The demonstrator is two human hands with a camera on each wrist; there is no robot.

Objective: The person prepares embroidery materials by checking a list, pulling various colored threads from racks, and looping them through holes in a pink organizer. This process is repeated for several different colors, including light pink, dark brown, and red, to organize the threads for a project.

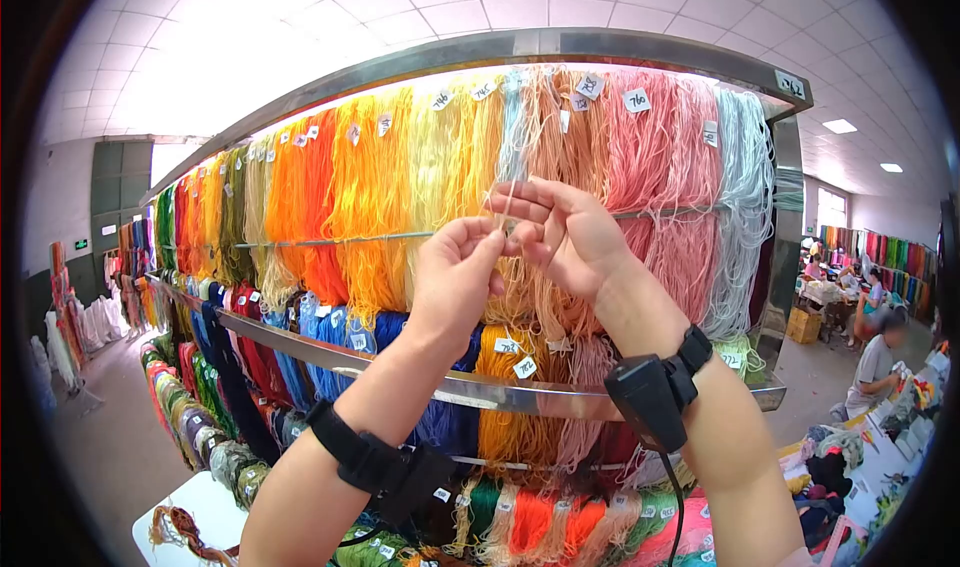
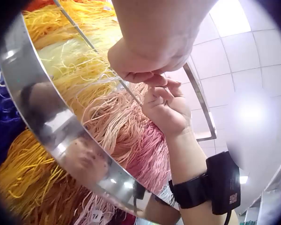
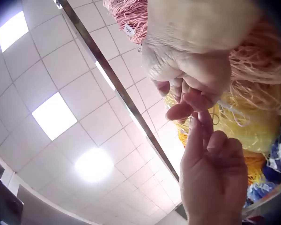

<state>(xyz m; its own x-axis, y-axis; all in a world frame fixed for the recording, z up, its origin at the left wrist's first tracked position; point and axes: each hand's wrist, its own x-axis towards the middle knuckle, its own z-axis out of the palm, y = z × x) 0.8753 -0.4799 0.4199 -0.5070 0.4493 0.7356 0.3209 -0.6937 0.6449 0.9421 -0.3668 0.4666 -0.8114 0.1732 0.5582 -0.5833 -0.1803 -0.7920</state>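
I stand at a rack of hanging yarn hanks. Both hands are raised in front of the peach hanks (image 1: 560, 137). My left hand (image 1: 492, 240) pinches a thin pale thread (image 1: 511, 193) between thumb and forefinger. My right hand (image 1: 522, 219) meets it from the right with curled fingers and holds the same thread. The two hands' fingertips touch. In the left wrist view the left hand (image 2: 147, 75) is above and the right hand (image 2: 159, 93) just below it. In the right wrist view the right hand (image 3: 189, 101) pinches above the left hand (image 3: 201, 124).
Yellow and orange hanks (image 1: 380, 187) hang to the left, pink ones (image 1: 670, 167) to the right, all with paper number tags (image 1: 636, 100). A steel shelf edge (image 1: 480, 389) juts out below my wrists. People sit at a work table (image 1: 880, 357) at the right.
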